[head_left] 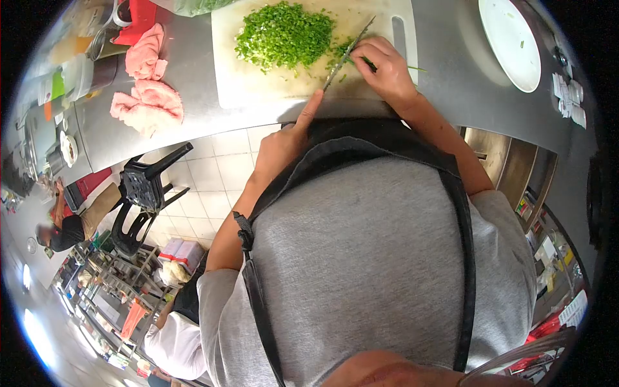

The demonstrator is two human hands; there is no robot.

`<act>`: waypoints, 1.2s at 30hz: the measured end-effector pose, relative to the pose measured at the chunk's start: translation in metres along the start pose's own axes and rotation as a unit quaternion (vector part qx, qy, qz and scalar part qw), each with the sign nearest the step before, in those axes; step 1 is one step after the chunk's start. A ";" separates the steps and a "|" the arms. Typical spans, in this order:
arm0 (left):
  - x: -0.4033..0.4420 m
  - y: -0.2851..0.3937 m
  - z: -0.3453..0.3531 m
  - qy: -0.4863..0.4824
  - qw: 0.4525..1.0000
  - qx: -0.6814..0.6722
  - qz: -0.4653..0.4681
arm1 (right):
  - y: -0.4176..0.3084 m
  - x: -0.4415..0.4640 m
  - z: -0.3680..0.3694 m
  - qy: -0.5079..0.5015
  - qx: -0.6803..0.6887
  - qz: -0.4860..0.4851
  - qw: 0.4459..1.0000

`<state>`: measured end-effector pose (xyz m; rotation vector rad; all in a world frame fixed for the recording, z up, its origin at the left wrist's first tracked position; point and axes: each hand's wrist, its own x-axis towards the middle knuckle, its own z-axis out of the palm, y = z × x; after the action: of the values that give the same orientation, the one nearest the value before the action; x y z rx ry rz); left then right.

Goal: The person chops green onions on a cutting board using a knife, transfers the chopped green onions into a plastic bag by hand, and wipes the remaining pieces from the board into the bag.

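Greens (285, 35) on brd (271, 90) btw cloths (149, 108) & plate (508, 40); L hand (284, 143) grips knife (349, 54), R hand (390, 74) stalks (369, 63)

Steel counter (445, 45), cutting board (258, 90), pink cloths (151, 105), plate (503, 29)

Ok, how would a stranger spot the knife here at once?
On the steel counter, find the pale cutting board. Right of its big heap of chopped greens, the knife slants away from the left hand, passing beside the right hand. It's the one long, straight blade there, flecked with green.
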<state>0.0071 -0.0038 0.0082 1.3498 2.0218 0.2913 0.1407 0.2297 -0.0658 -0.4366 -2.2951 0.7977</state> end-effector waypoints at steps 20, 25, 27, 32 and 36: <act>-0.001 -0.002 0.005 0.077 0.993 0.064 0.058 | 0.005 -0.004 -0.007 -0.021 -0.018 -0.042 0.999; 0.001 -0.005 0.013 0.065 0.994 0.051 0.066 | 0.003 -0.005 -0.004 -0.012 -0.021 -0.034 0.999; 0.007 0.005 0.009 0.046 0.995 0.077 0.038 | 0.002 -0.005 -0.004 -0.012 -0.023 -0.028 0.999; -0.003 -0.006 0.009 0.064 0.994 0.029 0.078 | 0.003 -0.006 -0.004 -0.016 -0.030 -0.020 0.999; 0.007 0.002 0.011 0.034 0.998 0.043 0.038 | 0.004 -0.006 -0.002 0.001 -0.036 -0.024 0.999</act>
<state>0.0142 0.0013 -0.0013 1.4912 2.0637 0.2905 0.1469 0.2304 -0.0697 -0.4124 -2.3289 0.6939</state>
